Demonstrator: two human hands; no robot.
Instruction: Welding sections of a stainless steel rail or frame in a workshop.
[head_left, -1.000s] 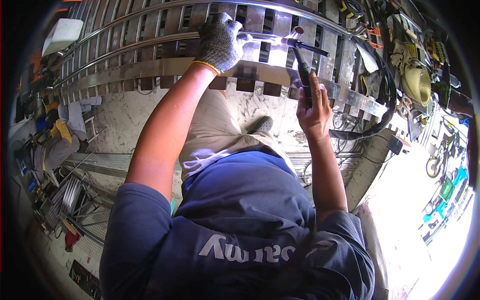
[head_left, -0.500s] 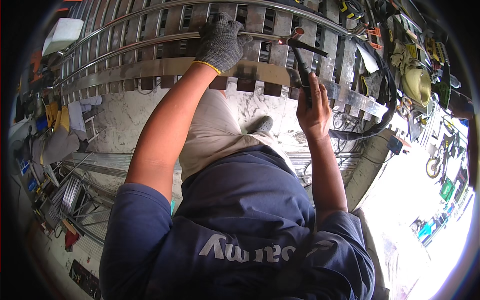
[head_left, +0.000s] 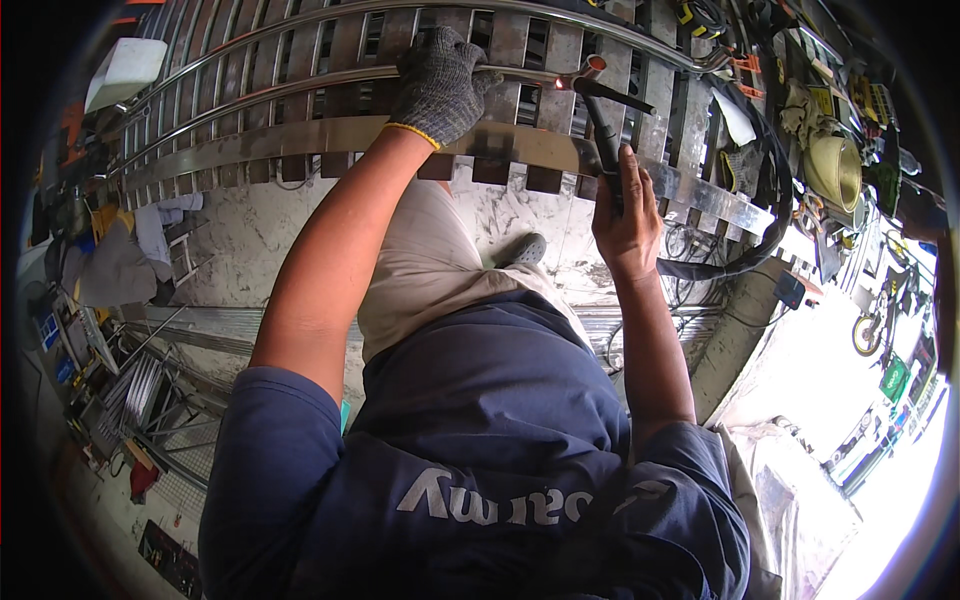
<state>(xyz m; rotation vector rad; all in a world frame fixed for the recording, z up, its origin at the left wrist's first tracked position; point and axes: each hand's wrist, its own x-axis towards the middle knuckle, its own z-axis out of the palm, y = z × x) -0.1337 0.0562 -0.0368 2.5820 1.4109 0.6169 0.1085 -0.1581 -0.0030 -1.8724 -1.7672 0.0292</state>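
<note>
In the head view we see the left hand (head_left: pixel 440 85), in a grey knit glove with a yellow cuff, wrapped around a thin steel rod (head_left: pixel 300 85) that runs across the top of a metal frame (head_left: pixel 330 135). The fingers are closed over the rod, so the hand is clamped on it, close to the rod's right end.

The right hand (head_left: pixel 628 215) is bare and closed around the handle of a welding torch (head_left: pixel 600 120). The torch stands nearly upright above the fist, and its head sits at the rod's right end, just beside the gloved fingers. A small orange glow (head_left: pixel 557 84) shows on the rod right at the torch tip. A thick black hose (head_left: pixel 770 210) curves down and around behind the right hand.

The frame is made of many flat steel slats (head_left: pixel 560 60) standing side by side, crossed by a wide flat bar (head_left: pixel 700 190) and curved rails. It lies across the upper part of the view, above a pale stone floor (head_left: pixel 240 240).

Below the hands we see the person's own navy shirt (head_left: pixel 480 440) and beige trousers (head_left: pixel 420 270), with one grey shoe (head_left: pixel 525 248) on the floor. Tools and clutter sit at the far right, and cloths (head_left: pixel 115 265) lie at the left.
</note>
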